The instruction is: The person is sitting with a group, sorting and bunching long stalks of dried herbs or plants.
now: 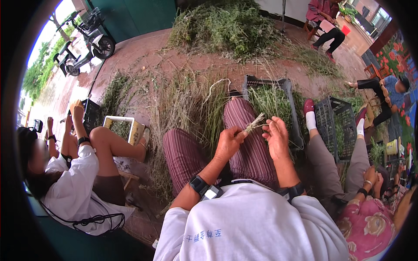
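My left hand [230,142] pinches a small bundle of pale stems or twine [254,124] above my right knee. The bundle is bound around its middle, and its loose ends point up and to the right. Close by on the right, my right hand [277,137] is held with the palm turned in and the fingers loosely curled. A thin strand runs from the bundle towards its fingertips; whether they grip it is hard to tell. Below the hands are my striped trousers [249,153]. Long dry plant stems [183,107] lie on the floor before my knees.
A grey plastic crate [287,98] of cut greenery stands by my right knee. A large heap of green plants [228,29] lies ahead. People sit close on both sides, with a white crate [133,132] at left and a dark crate [323,127] at right. An electric scooter [83,45] is parked far left.
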